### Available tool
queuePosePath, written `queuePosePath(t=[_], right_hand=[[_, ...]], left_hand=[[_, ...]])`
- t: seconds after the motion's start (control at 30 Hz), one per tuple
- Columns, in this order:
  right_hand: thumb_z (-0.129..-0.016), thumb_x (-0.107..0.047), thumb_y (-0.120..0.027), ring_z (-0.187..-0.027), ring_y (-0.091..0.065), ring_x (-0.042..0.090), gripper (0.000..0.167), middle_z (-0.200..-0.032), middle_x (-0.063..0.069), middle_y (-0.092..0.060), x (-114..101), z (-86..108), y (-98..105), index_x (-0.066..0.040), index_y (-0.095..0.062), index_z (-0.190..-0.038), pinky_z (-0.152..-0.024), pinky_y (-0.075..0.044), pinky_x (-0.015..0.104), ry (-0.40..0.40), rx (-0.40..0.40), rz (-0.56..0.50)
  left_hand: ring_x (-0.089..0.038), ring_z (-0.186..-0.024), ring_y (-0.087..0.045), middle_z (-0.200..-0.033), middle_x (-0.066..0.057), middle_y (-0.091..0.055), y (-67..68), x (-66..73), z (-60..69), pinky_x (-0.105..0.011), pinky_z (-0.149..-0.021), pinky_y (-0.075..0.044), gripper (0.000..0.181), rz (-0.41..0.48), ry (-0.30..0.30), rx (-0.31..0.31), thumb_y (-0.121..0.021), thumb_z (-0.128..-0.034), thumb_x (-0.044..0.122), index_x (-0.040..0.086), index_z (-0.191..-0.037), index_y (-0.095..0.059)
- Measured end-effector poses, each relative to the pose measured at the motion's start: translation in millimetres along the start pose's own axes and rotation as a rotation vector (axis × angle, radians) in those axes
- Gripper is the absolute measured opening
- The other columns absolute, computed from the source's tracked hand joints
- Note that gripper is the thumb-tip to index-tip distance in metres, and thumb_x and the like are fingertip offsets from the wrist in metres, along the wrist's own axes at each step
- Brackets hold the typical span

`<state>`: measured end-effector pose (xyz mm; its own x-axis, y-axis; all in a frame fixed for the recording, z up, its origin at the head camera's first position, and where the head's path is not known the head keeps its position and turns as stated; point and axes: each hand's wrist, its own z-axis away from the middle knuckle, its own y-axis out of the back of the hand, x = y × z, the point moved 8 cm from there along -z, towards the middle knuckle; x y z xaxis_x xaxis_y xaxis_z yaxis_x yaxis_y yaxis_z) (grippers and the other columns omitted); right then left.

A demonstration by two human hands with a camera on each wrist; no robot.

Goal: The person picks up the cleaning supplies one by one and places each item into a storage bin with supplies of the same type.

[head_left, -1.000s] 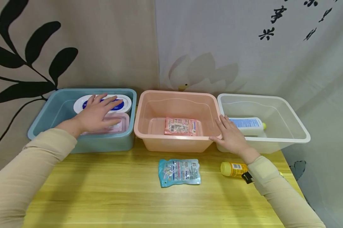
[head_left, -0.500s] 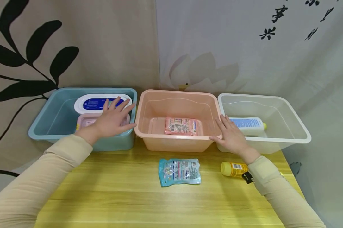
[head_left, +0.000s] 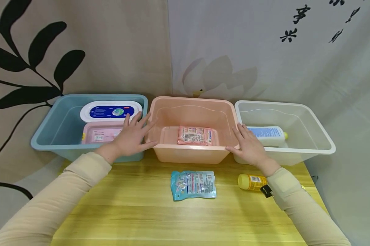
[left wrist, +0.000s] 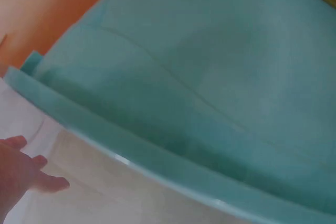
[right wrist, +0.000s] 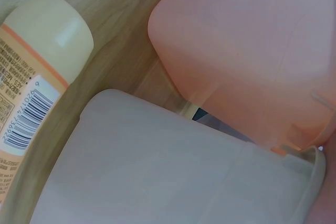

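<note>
My left hand (head_left: 131, 136), fingers spread, is over the adjoining rims of the blue bin (head_left: 57, 147) and the pink bin (head_left: 185, 155); whether it touches them I cannot tell. In the left wrist view, that hand (left wrist: 26, 174) shows beside the blue bin's wall (left wrist: 199, 66). Straight fingers of my right hand (head_left: 249, 145) rest at the meeting rims of the pink bin and the white bin (head_left: 304, 150). A white oval pack (head_left: 111, 111) and a pink pack (head_left: 100, 132) lie in the blue bin. Neither hand holds anything.
A pink packet (head_left: 195, 136) lies in the pink bin, a white bottle (head_left: 268, 136) in the white one. On the wooden table (head_left: 160, 222) are a blue pouch (head_left: 193, 185) and a yellow bottle (head_left: 253, 182), partly hidden by my right wrist. A curtain (head_left: 123, 48) hangs behind.
My left hand has moved right, from above the packs in the blue bin to the rims between the blue and pink bins. My right hand has stayed in place.
</note>
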<state>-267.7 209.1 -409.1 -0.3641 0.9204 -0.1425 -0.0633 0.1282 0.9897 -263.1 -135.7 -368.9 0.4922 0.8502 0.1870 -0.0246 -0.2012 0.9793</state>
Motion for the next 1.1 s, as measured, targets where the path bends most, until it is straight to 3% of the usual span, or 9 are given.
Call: queuePosePath(t=[0.2,0.43,0.6,0.83,1.1], right_hand=[[-0.09,-0.056,-0.049,-0.143,-0.011,0.041,0.086,-0.155,0.024,-0.011,0,0.2,0,-0.003,-0.017,-0.149,-0.115,-0.014,0.055,-0.003,0.004,-0.006],[-0.09,-0.057,-0.049,-0.143,-0.01,0.041,0.086,-0.155,0.024,-0.011,-1,0.6,-1,-0.003,-0.017,-0.149,-0.115,-0.015,0.055,-0.002,-0.001,-0.009],[-0.09,-0.055,-0.05,-0.143,-0.009,0.041,0.085,-0.155,0.024,-0.011,-1,0.9,0,-0.001,-0.02,-0.148,-0.115,-0.014,0.055,-0.005,0.003,-0.01],[-0.089,-0.055,-0.052,-0.142,-0.014,0.041,0.084,-0.154,0.023,-0.016,0,2.6,2,-0.002,-0.024,-0.147,-0.114,-0.012,0.059,0.006,0.044,0.0],[-0.084,-0.055,-0.058,-0.14,-0.017,0.044,0.081,-0.152,0.022,-0.024,-14,17.7,13,-0.008,-0.033,-0.145,-0.112,-0.011,0.062,0.142,0.186,-0.034]], left_hand=[[-0.05,-0.14,-0.01,-0.155,-0.021,-0.014,-13.1,-0.2,3.1,-0.07,-0.108,-0.002,0.078,-0.003,0.021,-0.007,-0.053,-0.0895,0.049,0.02,-0.151,-0.017],[-0.048,-0.141,-0.005,-0.154,-0.028,-0.004,-35.4,3.4,8.9,-0.061,-0.114,-0.001,0.079,-0.05,-0.018,-0.088,-0.047,-0.0919,0.054,0.017,-0.152,-0.01],[-0.049,-0.141,-0.006,-0.153,-0.03,-0.002,-37.2,6.5,8.6,-0.059,-0.115,-0.007,0.079,-0.09,-0.049,-0.078,-0.048,-0.0921,0.052,0.014,-0.152,-0.013],[-0.048,-0.141,-0.006,-0.153,-0.03,-0.003,-39.2,6.2,7.2,-0.057,-0.116,-0.007,0.082,-0.106,-0.048,-0.08,-0.048,-0.0908,0.055,0.013,-0.152,-0.012],[-0.048,-0.141,-0.009,-0.153,-0.03,-0.006,-39.6,5.4,7.2,-0.057,-0.115,-0.009,0.083,-0.13,-0.054,-0.067,-0.047,-0.0904,0.057,0.012,-0.151,-0.013]])
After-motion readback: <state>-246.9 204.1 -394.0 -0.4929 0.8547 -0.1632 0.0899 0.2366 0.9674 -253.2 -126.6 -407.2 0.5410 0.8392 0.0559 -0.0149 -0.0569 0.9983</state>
